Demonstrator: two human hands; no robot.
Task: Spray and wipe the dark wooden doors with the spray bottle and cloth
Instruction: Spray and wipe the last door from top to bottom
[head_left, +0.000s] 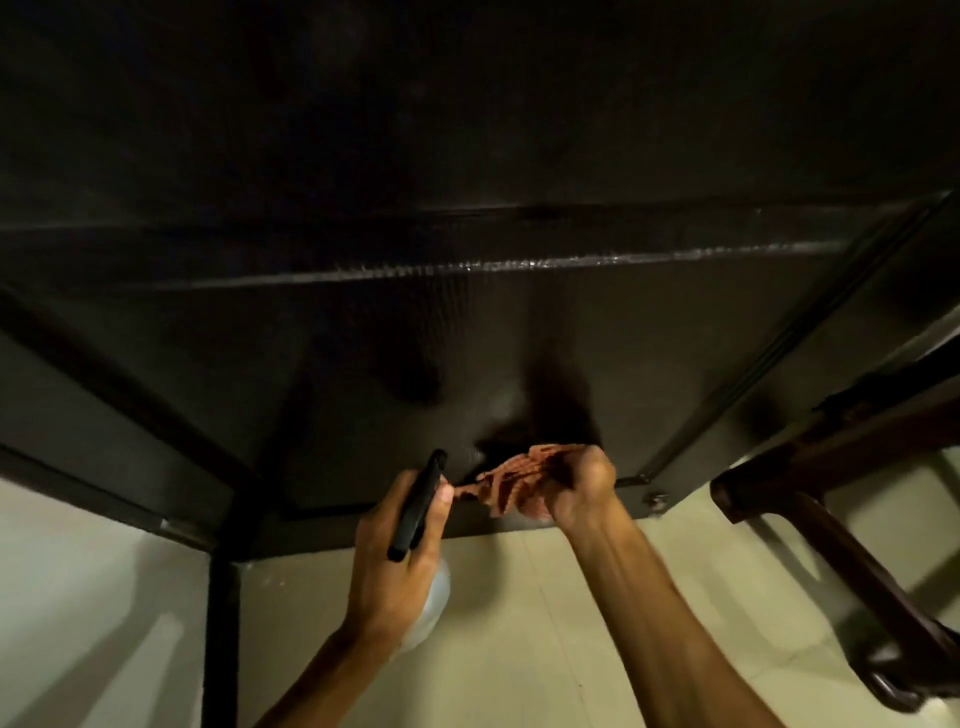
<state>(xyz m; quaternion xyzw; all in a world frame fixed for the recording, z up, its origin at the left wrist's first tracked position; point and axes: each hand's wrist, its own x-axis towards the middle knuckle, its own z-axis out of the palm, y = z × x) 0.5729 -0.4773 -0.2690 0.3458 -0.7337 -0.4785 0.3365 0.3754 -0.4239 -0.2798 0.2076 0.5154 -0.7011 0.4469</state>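
The right hand (576, 488) is gripping the reddish cloth (511, 480) in tightly curled fingers, near the bottom of the dark wooden door (467, 338). The left hand (389, 566) is holding the spray bottle (415, 506) with fingers wrapped around it, just beside the cloth.

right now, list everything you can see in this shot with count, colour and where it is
door: one, dark brown, fills the upper and middle view
cloth: one, reddish-orange, bunched against the door's lower part
spray bottle: one, black head and translucent white body, lower centre
metal fitting: one, silvery, at the door's bottom right corner
wooden furniture: one piece, dark brown, right edge; too little shows to tell what it is
floor: one, pale tiles, below the door
left hand: one, grips the spray bottle
right hand: one, grips the cloth
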